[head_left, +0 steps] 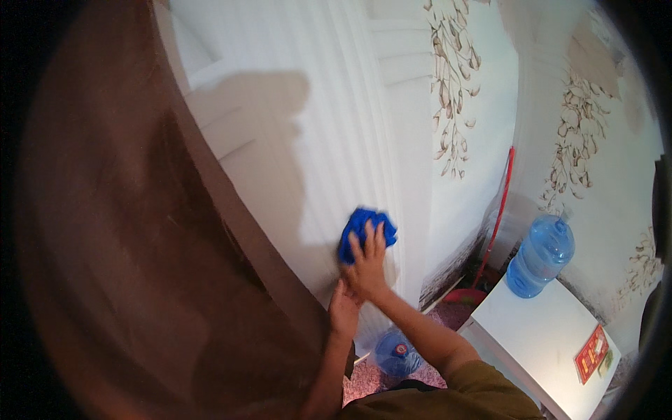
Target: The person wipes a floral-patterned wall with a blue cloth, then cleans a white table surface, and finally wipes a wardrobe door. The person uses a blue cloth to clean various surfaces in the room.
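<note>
My right hand (369, 262) presses a crumpled blue cloth (347, 249) flat against white grooved moulding (336, 157) on the wall. Its fingers are spread over the cloth. My left hand (345, 312) is just below, close to the heel of the right hand; its fingers are partly hidden, so what it touches there is unclear. A large brown panel (157, 262), perhaps a door, stands close along my left side, its edge running down to my left forearm.
On the right, a white table (517, 325) bears a large blue water bottle (541, 257) and a red printed card (591, 354). Another blue bottle (396, 357) stands on the pink floor covering (362, 383) below my arms. A red pole (499, 220) leans in the corner above a red dustpan (464, 296).
</note>
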Demonstrator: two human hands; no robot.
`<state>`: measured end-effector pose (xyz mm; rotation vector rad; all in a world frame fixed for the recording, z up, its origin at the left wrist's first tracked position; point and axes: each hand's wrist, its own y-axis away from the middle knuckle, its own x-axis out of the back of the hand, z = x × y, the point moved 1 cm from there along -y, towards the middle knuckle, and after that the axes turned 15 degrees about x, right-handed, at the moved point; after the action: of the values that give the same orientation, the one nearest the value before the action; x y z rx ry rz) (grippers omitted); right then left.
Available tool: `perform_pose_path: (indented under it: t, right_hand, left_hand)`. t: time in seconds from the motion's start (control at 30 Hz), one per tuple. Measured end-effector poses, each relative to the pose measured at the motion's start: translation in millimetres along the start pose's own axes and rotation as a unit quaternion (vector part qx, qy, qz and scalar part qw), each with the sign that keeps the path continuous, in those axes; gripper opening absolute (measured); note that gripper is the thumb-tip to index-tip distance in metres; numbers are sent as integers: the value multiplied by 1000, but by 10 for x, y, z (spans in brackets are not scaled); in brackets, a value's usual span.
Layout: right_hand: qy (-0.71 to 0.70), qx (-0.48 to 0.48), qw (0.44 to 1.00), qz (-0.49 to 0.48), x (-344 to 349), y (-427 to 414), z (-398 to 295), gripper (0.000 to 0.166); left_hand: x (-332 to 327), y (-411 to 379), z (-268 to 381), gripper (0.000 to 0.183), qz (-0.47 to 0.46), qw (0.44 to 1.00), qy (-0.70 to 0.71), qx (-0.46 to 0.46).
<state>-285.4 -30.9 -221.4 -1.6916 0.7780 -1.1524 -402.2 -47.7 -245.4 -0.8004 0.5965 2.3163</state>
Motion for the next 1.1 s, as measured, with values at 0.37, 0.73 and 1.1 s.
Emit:
perform_pose_path:
  t: [0.37,0.73,1.1]
  right_hand:
    - [79,42,991,96,420,-1235,192,71]
    - [78,145,977,133,669,-1753,383,64]
    - [64,298,950,-72,480,-1502,-369,60]
  left_hand:
    - [-1193,840,1430,47,137,507,-647,-552]
    - [-1096,980,2566,71,357,203,-697,-588]
    - [-957,877,2588,72,383,156,-693,-590]
